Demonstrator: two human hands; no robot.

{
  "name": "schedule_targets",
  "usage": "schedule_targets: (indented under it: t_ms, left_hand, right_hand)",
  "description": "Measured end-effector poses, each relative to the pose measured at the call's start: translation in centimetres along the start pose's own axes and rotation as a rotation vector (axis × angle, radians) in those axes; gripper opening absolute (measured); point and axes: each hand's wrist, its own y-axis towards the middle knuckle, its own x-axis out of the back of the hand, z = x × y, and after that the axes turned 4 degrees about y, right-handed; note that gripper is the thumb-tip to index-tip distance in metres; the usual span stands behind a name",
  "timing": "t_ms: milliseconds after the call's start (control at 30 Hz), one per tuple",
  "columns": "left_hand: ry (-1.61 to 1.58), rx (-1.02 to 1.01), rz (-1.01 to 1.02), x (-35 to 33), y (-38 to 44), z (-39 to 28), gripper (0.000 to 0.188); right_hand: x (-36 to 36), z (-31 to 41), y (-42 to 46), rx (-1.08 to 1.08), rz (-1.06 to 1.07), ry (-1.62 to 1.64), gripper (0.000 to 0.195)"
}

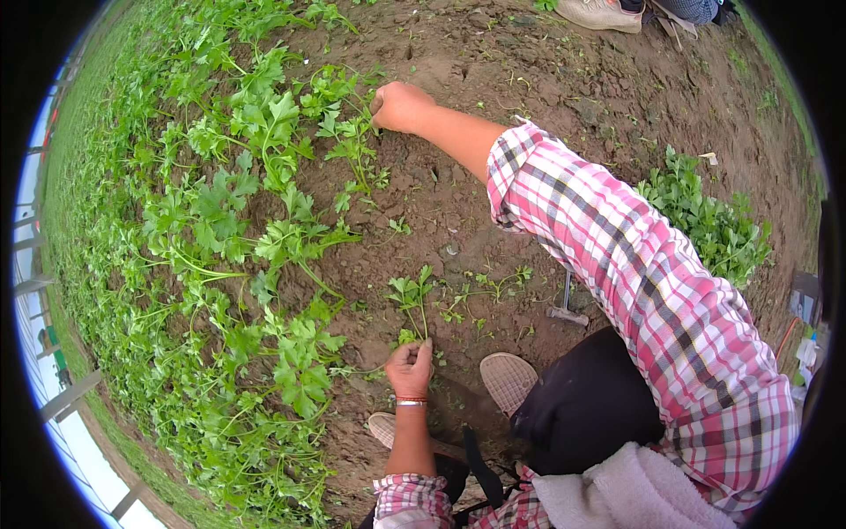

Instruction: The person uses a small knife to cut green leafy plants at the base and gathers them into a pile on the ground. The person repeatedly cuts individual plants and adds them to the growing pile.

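Note:
My left hand [408, 369], low in the middle of the head view, pinches the thin stems of a small leafy seedling [411, 291], probably celery. Its leaves point away from me, above the bare soil. At arm's length, my right hand [402, 108] is down at the soil with its fingers curled. It is beside the stems of a celery-like plant [355, 149] at the edge of the leafy bed. The fingertips are turned away, so any stem between them is hidden.
Dense leafy plants [225, 198] fill the left side. A pile of cut or pulled greens [710, 218] lies beyond my right sleeve. A T-shaped metal tool [567, 316] rests near my shoe [507, 382]. Another person's shoe [601, 14] is at the top. Loose sprigs [499, 284] litter the soil.

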Motion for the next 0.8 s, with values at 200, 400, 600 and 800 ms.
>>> schedule_targets:
  t_ms: [200, 400, 600, 800]
  left_hand:
    - [0.05, -0.055, -0.026, 0.1, 0.2, 1.0, 0.019]
    - [0.062, -0.06, -0.035, 0.1, 0.3, 0.8, 0.019]
    - [0.128, -0.138, -0.06, 0.0, 0.3, 1.8, 0.02]
    - [0.144, -0.127, -0.077, -0.1, -0.1, 0.9, 0.019]
  right_hand:
    - [-0.5, -0.4, -2.0, 0.07, -0.04, 0.005, 0.02]
    - [0.1, -0.4, -2.4, 0.159, 0.046, -0.2, 0.02]
    - [-0.2, -0.6, -3.0, 0.25, 0.022, -0.147, 0.023]
    - [-1.7, 0.4, -1.7, 0.101, 0.044, -0.288, 0.026]
